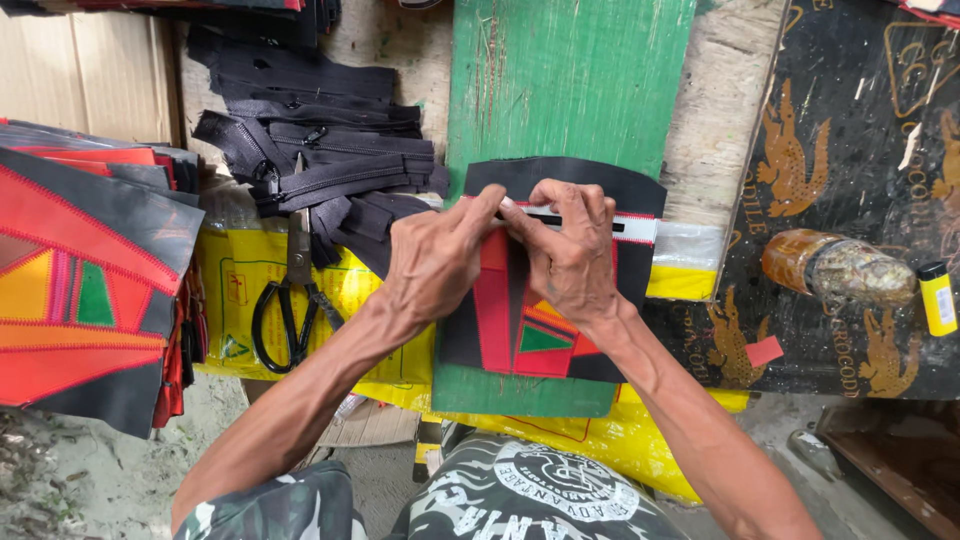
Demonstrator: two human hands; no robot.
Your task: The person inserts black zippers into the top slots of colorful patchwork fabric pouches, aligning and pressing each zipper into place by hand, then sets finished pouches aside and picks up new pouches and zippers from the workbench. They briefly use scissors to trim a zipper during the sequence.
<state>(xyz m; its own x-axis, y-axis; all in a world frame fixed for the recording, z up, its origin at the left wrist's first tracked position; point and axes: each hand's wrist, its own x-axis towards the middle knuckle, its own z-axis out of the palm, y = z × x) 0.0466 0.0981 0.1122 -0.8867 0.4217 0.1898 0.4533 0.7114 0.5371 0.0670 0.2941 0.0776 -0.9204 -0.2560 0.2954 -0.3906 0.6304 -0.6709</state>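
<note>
A black fabric panel point(560, 180) with red, orange and green patches lies on a green wooden board point(565, 80). A white strip with a black slot point(640, 228) runs across the panel's upper part. My left hand point(435, 265) presses its fingertips onto the strip's left end. My right hand point(570, 255) lies beside it, fingers curled down on the middle of the strip. Both hands touch each other at the fingertips and hide the panel's centre.
A pile of black zippers point(320, 160) lies left of the board, with black-handled scissors point(290, 300) below it on yellow plastic sheeting point(240, 280). Stacked patchwork panels point(90, 270) fill the left. A brown glue jar point(835, 268) and yellow lighter point(937, 297) rest on printed black material at right.
</note>
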